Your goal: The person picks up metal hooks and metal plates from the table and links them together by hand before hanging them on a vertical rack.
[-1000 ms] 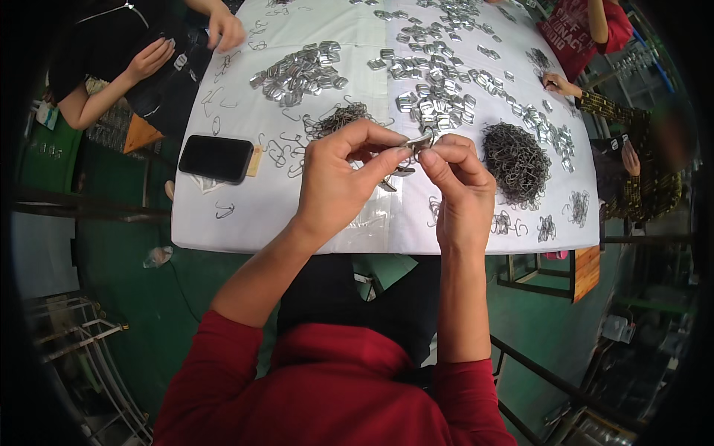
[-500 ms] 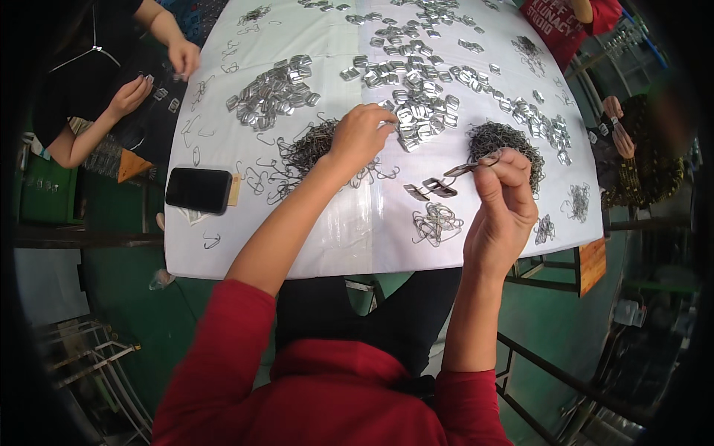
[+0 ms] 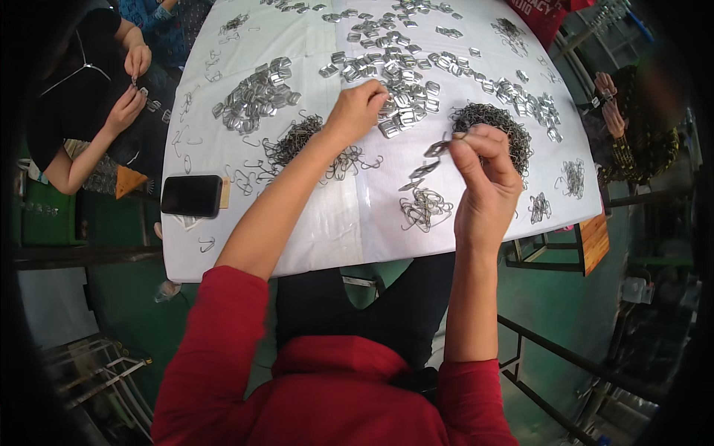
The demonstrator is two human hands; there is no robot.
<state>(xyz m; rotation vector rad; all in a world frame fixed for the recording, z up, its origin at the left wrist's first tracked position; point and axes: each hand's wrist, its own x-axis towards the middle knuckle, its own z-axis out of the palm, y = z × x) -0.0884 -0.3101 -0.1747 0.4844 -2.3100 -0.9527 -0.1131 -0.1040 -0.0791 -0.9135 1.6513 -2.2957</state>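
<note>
My right hand (image 3: 483, 178) is raised over the near right of the table, thumb and fingers pinched. From the pinch hangs a short string of flat metal buckles (image 3: 427, 169); the wire that carries them is mostly hidden by the fingers. My left hand (image 3: 355, 111) reaches to the near edge of a heap of silver buckles (image 3: 401, 119), fingertips drawn together, and whatever is in them is hidden. Below my left wrist lies a dark pile of wire hooks (image 3: 294, 141). Another dense hook pile (image 3: 494, 126) sits behind my right hand, and a small loose tangle of hooks (image 3: 425, 209) lies under the hanging buckles.
A black phone (image 3: 192, 196) rests at the left of the white-covered table (image 3: 320, 238). A second buckle heap (image 3: 256, 97) lies beyond it. Two co-workers' hands (image 3: 128, 104) (image 3: 611, 108) handle small metal pieces at the left and right sides. A wooden stool (image 3: 593, 244) stands at the right.
The view has shifted slightly. My left hand stays by the buckle heap, its fingers now more drawn together. The buckles under my right hand have swung to hang more steeply.
</note>
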